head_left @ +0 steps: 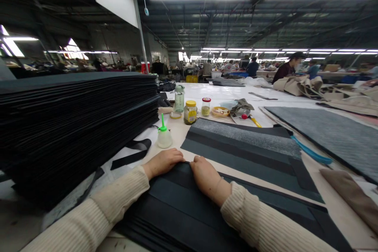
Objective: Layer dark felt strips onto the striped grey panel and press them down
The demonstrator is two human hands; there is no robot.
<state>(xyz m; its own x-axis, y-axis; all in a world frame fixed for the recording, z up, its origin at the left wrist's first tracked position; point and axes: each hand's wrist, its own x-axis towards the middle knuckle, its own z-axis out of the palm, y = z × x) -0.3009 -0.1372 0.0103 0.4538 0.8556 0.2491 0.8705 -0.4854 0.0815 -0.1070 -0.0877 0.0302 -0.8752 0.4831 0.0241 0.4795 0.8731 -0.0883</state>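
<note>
Far left: tall stack of dark sheets occupies the left side of the table; a loose black strip lies just beside it, and a green-nozzled squeeze bottle stands beyond the hands. Middle, toward the table's near edge: dark top panel on a low pile of similar pieces. Handling (judged): light, thin, flexible with some body; probably slides on the piece beneath; not fragile, but may crease. Best hold: two-handed pinch along its far edge, clear of the layers below. Left hand: palm down, forearm in from lower left, fingers pointing right, closed over the far edge; thumb hidden. Right hand: forearm in from lower right, back upward, fingers curled in, pinching the same edge, small gap between hands. Exact fingertip contact not resolvable. Right: panel with a grey band lies flat, apart from the hands.
</note>
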